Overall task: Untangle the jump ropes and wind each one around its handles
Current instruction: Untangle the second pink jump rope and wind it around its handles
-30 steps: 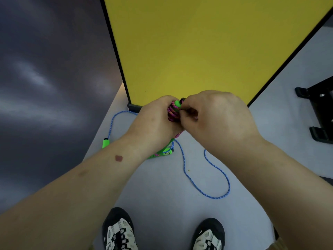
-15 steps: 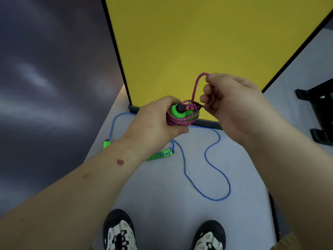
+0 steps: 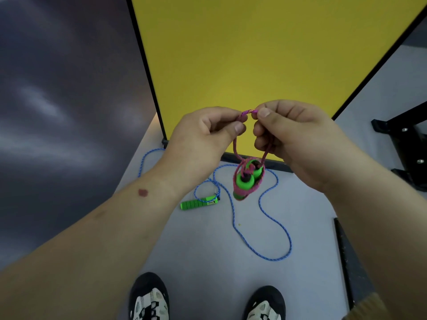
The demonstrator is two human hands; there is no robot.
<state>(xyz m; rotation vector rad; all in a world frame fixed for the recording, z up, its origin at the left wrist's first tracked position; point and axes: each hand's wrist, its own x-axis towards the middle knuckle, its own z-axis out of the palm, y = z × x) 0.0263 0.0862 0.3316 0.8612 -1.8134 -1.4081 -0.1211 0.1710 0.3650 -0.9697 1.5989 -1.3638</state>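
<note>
Now braided pink rope (image 3: 249, 111) loop btw L hand (image 3: 203, 135), R hand (image 3: 293, 139).

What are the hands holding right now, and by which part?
Both hands, left and right, pinch the top loop of the pink braided jump rope; its wound green handles dangle below.

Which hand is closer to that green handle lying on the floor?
Left. The left hand is above the green handle; the right hand is farther off to its right.
</note>
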